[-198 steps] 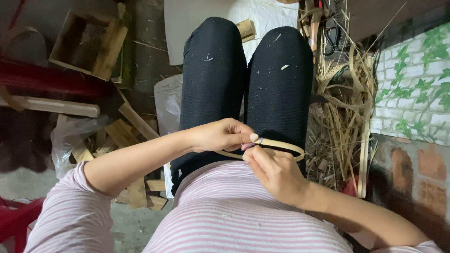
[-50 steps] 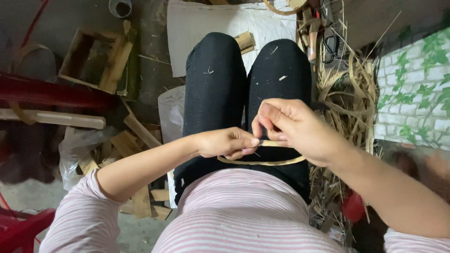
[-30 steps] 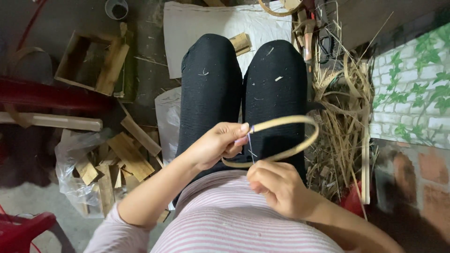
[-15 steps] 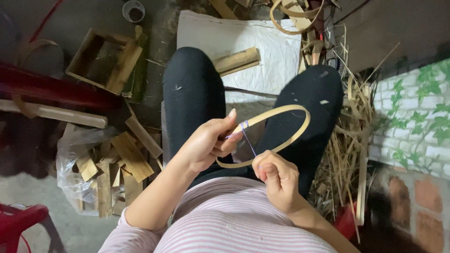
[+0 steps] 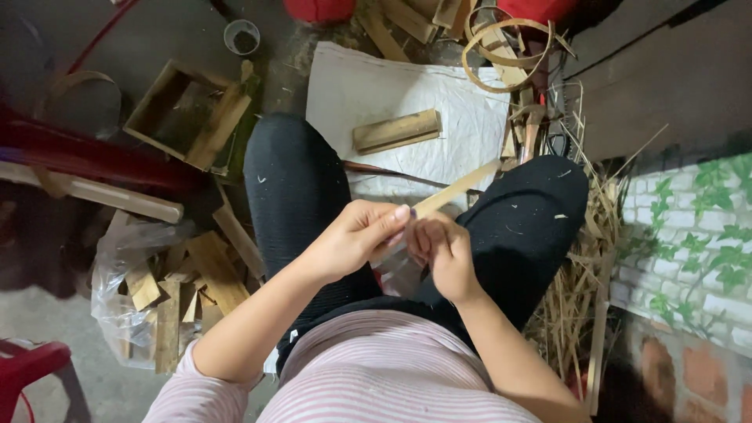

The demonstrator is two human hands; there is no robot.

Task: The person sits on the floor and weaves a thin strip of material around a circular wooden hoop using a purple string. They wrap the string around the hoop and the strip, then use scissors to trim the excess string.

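Two hands: left hand [image 5: 352,235], right hand [image 5: 442,251] pinch bamboo strip [image 5: 458,188] over white sack [image 5: 368,94]; concrete floor.

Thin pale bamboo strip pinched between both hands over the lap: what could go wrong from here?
1. The thin pale bamboo strip is pinched by the left hand and right hand at one end only; its free end might spring or slip loose.
2. Bare fingertips press its edge, so a splinter or cut seems possible.
3. The hands hide the pinched end, so the grip cannot be checked.
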